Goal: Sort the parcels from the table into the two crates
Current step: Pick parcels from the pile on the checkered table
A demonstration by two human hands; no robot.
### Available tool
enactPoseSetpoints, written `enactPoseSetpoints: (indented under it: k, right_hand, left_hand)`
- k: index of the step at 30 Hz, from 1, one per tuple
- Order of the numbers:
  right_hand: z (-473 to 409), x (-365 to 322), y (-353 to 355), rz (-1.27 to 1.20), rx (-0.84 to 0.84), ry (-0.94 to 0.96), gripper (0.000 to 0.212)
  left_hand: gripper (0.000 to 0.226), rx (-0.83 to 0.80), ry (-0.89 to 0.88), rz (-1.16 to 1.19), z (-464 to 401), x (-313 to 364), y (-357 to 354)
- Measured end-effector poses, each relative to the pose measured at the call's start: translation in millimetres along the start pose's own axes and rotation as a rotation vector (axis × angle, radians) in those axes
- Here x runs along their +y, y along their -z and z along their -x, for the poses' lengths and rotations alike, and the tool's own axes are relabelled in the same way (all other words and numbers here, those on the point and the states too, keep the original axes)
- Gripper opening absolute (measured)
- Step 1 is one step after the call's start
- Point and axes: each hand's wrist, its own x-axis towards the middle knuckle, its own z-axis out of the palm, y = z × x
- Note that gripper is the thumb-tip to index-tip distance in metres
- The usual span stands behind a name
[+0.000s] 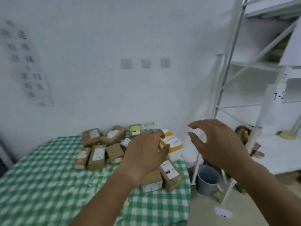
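Cardboard parcels (pixel 97 155) sit clustered at the far end of the green-checked bench (pixel 40 185). Both hands reach toward them: left hand (pixel 146 154) perhaps touching the orange-and-white box (pixel 173 142), right hand (pixel 216 144) spread, holding nothing. Neither crate shows.

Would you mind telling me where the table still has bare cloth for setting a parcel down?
The checked cloth is bare on the near left, in front of the brown parcels. A smaller patch lies near the front edge, below the two nearest parcels. The far right, around the orange-and-white box, is crowded.
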Motion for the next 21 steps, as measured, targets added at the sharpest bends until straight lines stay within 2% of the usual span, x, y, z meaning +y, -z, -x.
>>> enactPoseSetpoints:
  k: [5,10,15,21]
  right_hand:
    - [-38,-82,-59,-0.078,-0.069,0.102,0.029]
    - [-56,-113,-94,-0.111,-0.115,0.152,0.028]
    - [-60,-104,-122,-0.137,-0.156,0.138,0.027]
    - [-59,-57,-150,-0.178,-0.196,0.058,0.024]
  left_hand:
    - [0.036,0.050,0.203,-0.018,44,-107,49]
    - [0.033,0.087,0.339,0.003,69,-171,61]
    - [0.033,0.047,0.401,0.008,72,-196,41]
    - [0.029,-0.058,0.434,0.050,59,-204,-8]
